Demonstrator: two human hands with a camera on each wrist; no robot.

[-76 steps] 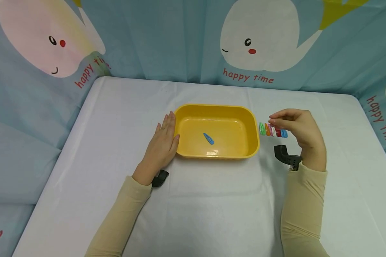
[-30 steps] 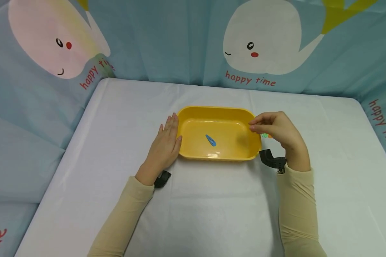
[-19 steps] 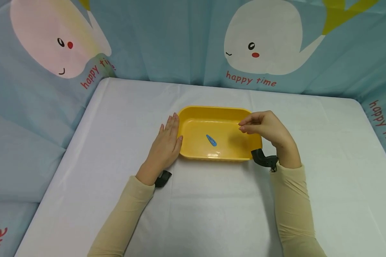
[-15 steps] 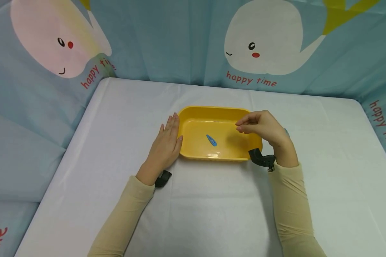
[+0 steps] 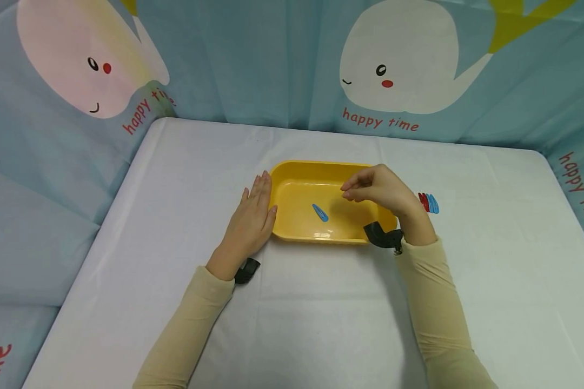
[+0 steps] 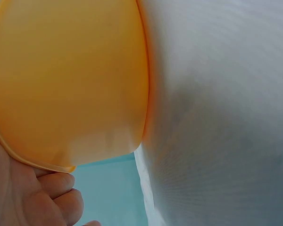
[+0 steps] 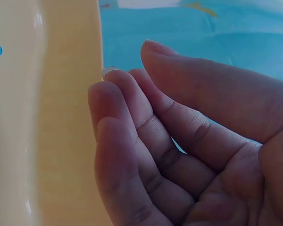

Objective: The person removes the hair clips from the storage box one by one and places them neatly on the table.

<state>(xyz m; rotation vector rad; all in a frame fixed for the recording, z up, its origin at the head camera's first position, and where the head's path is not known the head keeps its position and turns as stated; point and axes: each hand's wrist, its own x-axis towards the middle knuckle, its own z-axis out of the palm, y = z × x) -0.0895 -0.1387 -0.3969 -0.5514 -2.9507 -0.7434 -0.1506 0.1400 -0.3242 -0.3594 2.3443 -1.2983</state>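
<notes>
A blue snap hair clip [image 5: 320,212] lies on the floor of a yellow plastic tray [image 5: 292,234]. My left hand [image 5: 248,216] rests along the tray's left end with straight fingers; in the left wrist view, its fingers [image 6: 68,205] are at the rim. Over the right half of the tray hovers my right hand [image 5: 382,186], palm down, fingertips pointing left towards the clip. The right wrist view shows its fingers [image 7: 115,150] loosely bent, the thumb apart from them and nothing between. Red and blue hair clips [image 5: 433,203] show beyond the right wrist; others in that row are hidden behind it.
The tray stands on a table with a white cloth [image 5: 311,319]. A light blue curtain [image 5: 253,65] with whale prints hangs behind the table and along its left side. Black camera mounts [image 5: 383,236] sit at both wrists.
My right hand has moved left from above the row of hair clips to over the tray, uncovering the row's red and blue end. My left hand has stayed at the tray's end.
</notes>
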